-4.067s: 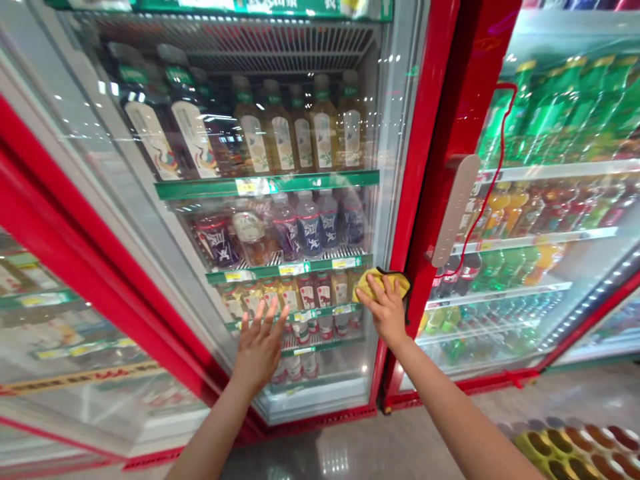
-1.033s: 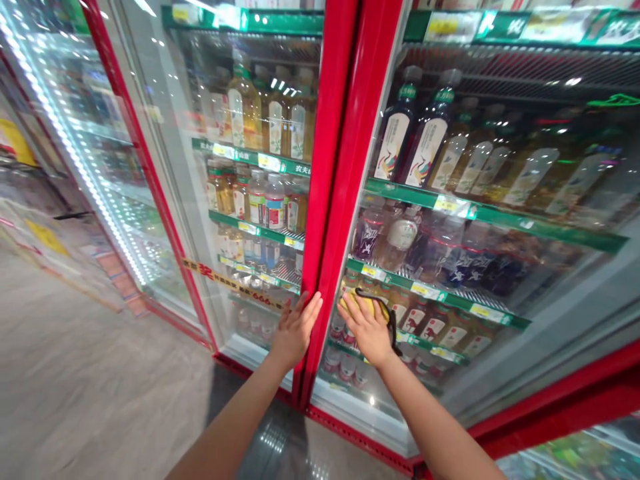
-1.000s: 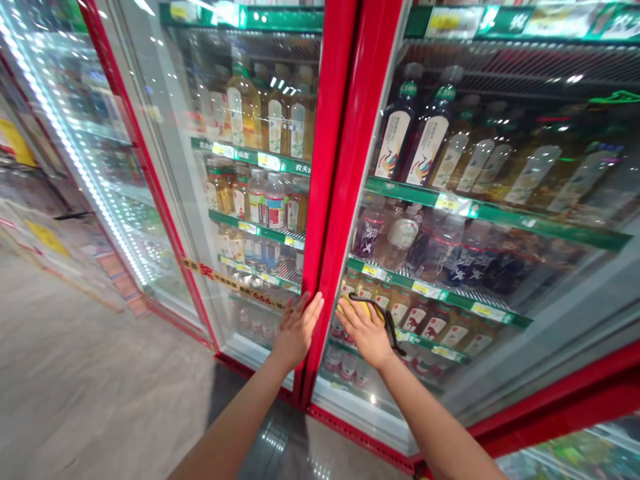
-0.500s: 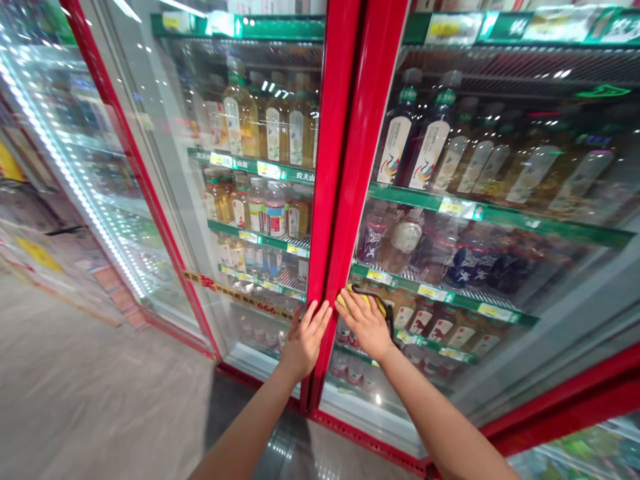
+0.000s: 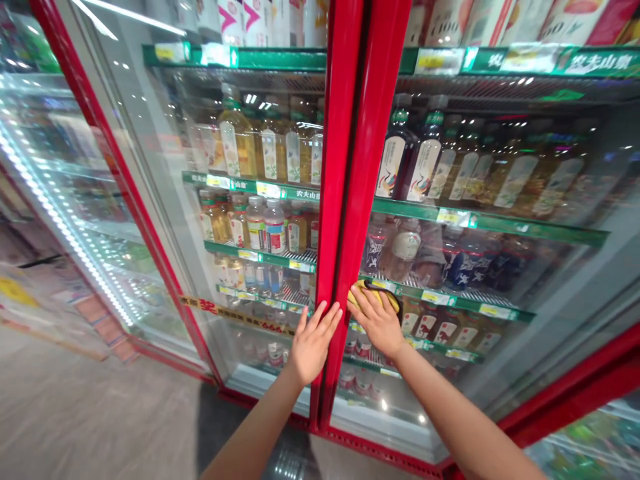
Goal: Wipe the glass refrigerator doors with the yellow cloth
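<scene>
My right hand (image 5: 377,328) lies over a folded yellow cloth (image 5: 393,299) with a dark edge. It presses the cloth to the glass of the right cooler door, beside the red frame. Part of the cloth is hidden beneath the fingers. Against the red door frame (image 5: 341,173) to the left rests my left hand (image 5: 311,350), fingers stretched out and slightly spread, holding nothing. Both doors are closed, with the right door's red frame (image 5: 376,127) running up between the two panes.
Behind the glass stand shelves of bottled drinks (image 5: 235,143) with green label strips (image 5: 505,227). A printed sticker strip (image 5: 240,317) crosses the left door. Another lit cooler (image 5: 100,220) stands at far left, above grey floor (image 5: 110,427).
The view has tilted up, bringing more of the top shelf into sight. My right hand and the cloth sit slightly higher against the shelf strip. My left hand stays on the frame.
</scene>
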The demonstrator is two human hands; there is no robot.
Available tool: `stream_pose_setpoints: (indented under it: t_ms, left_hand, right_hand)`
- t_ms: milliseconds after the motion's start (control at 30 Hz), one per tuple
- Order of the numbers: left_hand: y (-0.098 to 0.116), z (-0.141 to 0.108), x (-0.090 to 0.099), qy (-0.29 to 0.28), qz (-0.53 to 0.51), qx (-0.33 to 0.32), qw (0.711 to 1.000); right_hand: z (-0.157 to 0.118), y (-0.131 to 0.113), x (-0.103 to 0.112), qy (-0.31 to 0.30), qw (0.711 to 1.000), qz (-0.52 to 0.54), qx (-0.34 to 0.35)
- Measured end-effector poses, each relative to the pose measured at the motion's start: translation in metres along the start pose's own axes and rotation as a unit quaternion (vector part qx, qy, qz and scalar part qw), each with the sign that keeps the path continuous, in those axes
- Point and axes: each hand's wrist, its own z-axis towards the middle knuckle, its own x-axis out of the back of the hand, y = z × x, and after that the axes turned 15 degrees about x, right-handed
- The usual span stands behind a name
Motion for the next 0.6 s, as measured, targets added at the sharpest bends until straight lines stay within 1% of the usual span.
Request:
stream_pose_setpoints:
  t_ms: [67, 133, 200, 300, 367, 467, 500, 533, 600]
  left_hand:
    - [-0.003, 0.000, 0.005, -0.009, 0.000, -0.009, 1.000]
    - [-0.006, 0.000, 0.009, -0.011, -0.002, -0.018, 1.000]
    - [-0.008, 0.002, 0.011, -0.004, -0.008, -0.026, 1.000]
    - [-0.008, 0.006, 0.013, 0.013, -0.025, -0.029, 0.999]
    - [-0.007, 0.010, 0.015, 0.023, -0.034, -0.028, 0.999]
    - [-0.004, 0.016, 0.023, 0.036, -0.034, -0.031, 0.998]
    - [-0.003, 0.019, 0.027, 0.039, -0.030, -0.033, 0.998]
    - [-0.003, 0.023, 0.032, 0.041, -0.026, -0.035, 0.998]
    - [-0.002, 0.032, 0.043, 0.044, -0.016, -0.035, 0.998]
  right_hand:
    - [-0.011, 0.000, 0.004, -0.018, 0.999, 0.017, 0.045]
    - [-0.017, 0.007, 0.017, -0.031, 0.996, 0.037, 0.080]
    - [-0.010, 0.019, 0.036, -0.017, 0.996, 0.042, 0.079]
    - [0.023, 0.038, 0.063, 0.040, 0.998, 0.024, 0.048]
    - [0.050, 0.050, 0.074, 0.058, 0.996, 0.006, 0.066]
    - [0.085, 0.072, 0.088, 0.022, 0.989, -0.021, 0.143]
    - [0.095, 0.083, 0.095, 0.013, 0.988, -0.032, 0.152]
    - [0.106, 0.095, 0.103, 0.015, 0.989, -0.043, 0.143]
    - [0.130, 0.126, 0.125, 0.042, 0.993, -0.069, 0.080]
